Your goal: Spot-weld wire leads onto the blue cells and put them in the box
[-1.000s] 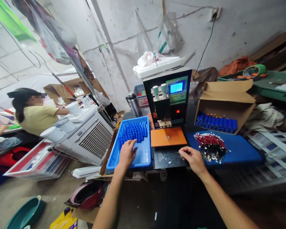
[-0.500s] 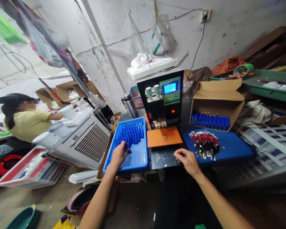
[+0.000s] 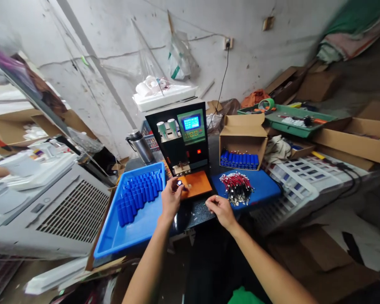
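Note:
My left hand (image 3: 171, 197) is closed around a blue cylindrical battery cell (image 3: 179, 183), its round end showing between thumb and finger at the front edge of the orange plate (image 3: 194, 184). That plate lies under the electrodes (image 3: 183, 168) of a black spot welder (image 3: 193, 148). At the dark table's front edge, my right hand (image 3: 220, 207) is pinched; whatever its fingertips hold is too small to make out. Left of my hands, a blue tray (image 3: 114, 247) bears rows of upright blue battery cells (image 3: 137, 196). Red and black wire leads (image 3: 237, 188) lie in a pile on the right.
An open cardboard box (image 3: 243, 124) with stacked blue cells stands behind the wires. A steel flask (image 3: 140, 145) is left of the welder, and a foam tray (image 3: 164, 98) tops it. Farther right are a green tray (image 3: 291, 126) and a white crate (image 3: 291, 181).
My left hand has gone from the blue tray to the orange plate, bringing a battery cell. My right hand stays pinched by the table edge. The view has turned right.

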